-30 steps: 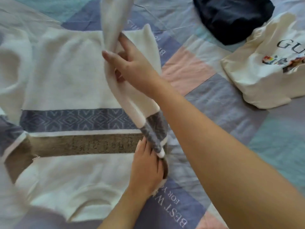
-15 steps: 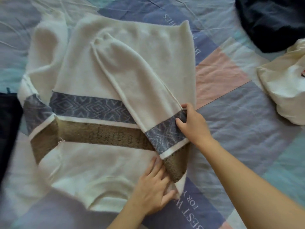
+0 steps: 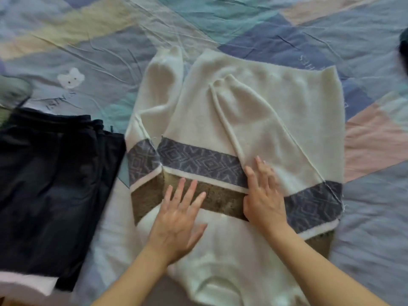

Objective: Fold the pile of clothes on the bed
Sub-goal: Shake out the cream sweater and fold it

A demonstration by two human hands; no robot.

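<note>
Two bare hands press flat on one cream knitted sweater with a blue diamond-patterned band and a brown band [image 3: 220, 120], which lies spread face-down near the middle of the patchwork bedspread in pastel blue, teal, pink and yellow [image 3: 364, 217]. The left hand [image 3: 178, 219] rests with its fingers straight and spread across the brown band and the cream knit below it, holding nothing. The right hand [image 3: 262, 195] lies just beside it, fingers straight and close together, on the edge of the one sleeve folded over the sweater's back [image 3: 265, 138]; it too grips nothing. The second sleeve [image 3: 154, 102] lies bent along the sweater's left side, unfolded.

Left of the sweater lies one dark navy garment [image 3: 50, 184], folded flat, its near corner over a pale pink cloth [image 3: 26, 281]. A sliver of one more dark item [image 3: 404, 51] shows at the right edge, too cut off to identify.

One white cartoon bear face [image 3: 71, 77] is printed on the bedspread upper left, with blurred lettering beneath it that cannot be read with certainty. Fainter white lettering [image 3: 309, 60] runs beyond the sweater's far hem, also illegible.
</note>
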